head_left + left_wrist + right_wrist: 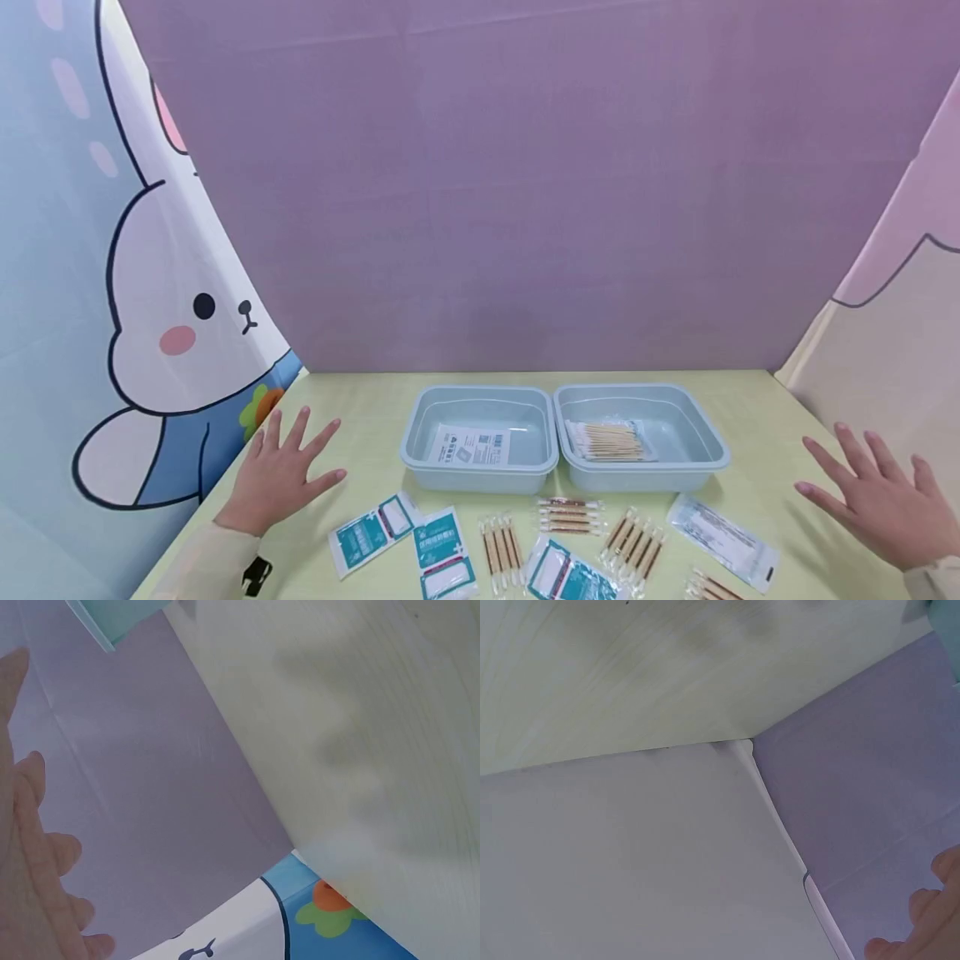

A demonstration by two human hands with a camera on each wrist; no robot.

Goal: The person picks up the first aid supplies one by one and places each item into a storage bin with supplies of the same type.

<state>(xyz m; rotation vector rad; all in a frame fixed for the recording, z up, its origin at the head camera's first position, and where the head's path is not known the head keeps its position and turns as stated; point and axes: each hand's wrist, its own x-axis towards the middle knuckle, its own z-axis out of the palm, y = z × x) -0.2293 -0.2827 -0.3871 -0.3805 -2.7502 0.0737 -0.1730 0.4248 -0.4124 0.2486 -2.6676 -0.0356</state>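
Observation:
My left hand is spread at the table's left side, fingers straight, holding nothing. The right hand is likewise spread and bare over the right side. Between them stand two pale blue plastic trays. In the left tray lies a white printed packet; in the right tray, a clear bag of wooden cotton swabs. In front lie teal-and-white medical packets, several sleeves of brown-stemmed swabs and a pale blue-white packet. Both wrist views catch only fingers, away from these things.
The pale yellow table ends at a purple cloth wall. A rabbit-print curtain borders the left, a pink and cream one the right. Some swab sleeves run off the bottom of the head view.

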